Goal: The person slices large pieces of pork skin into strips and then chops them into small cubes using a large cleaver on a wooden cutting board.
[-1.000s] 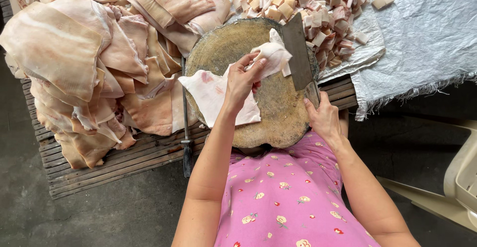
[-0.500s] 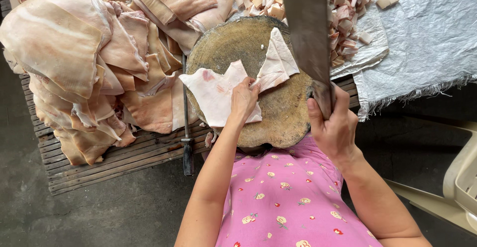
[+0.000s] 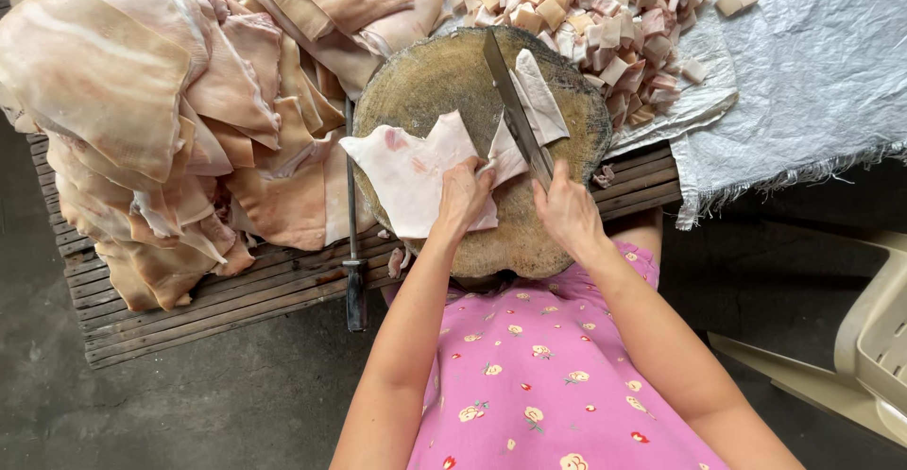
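Your left hand (image 3: 463, 196) presses the pork skin (image 3: 416, 175) flat; your right hand (image 3: 567, 210), at three o'clock, apparently grips the cleaver (image 3: 515, 106).

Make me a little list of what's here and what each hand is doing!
left hand: presses a pale sheet of pork skin flat on the round wooden chopping block
right hand: grips a cleaver, blade down on the skin
beside blade: cut strip
left of block: pile of skin sheets, sharpening steel
behind block: cut cubes on white sacking
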